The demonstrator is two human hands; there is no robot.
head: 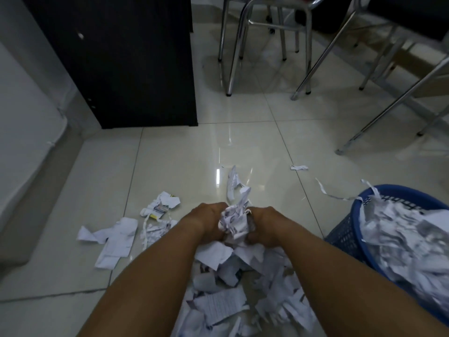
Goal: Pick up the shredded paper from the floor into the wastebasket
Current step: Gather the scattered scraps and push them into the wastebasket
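While the left hand (209,221) and right hand (263,224) clamp curled fingers on a wad of shredded paper (234,222) at centre | blue mesh wastebasket (345,233) at 4 o'clock, heaped with paper shreds (401,229) spilling over its rim | floor pile (230,302) at 6 o'clock | torn sheets (116,237) at 9 o'clock.

This looks to me like an office, though I can't be certain. Under me are glossy cream floor tiles (170,154). Ahead stands a black cabinet (136,69), with a chrome-legged stool (274,24) and more slanting chrome furniture legs (323,54) beside it. A blue plastic-mesh wastebasket (345,229) brims with shredded paper (226,307) bearing printed text, and more is scattered over the tiles.
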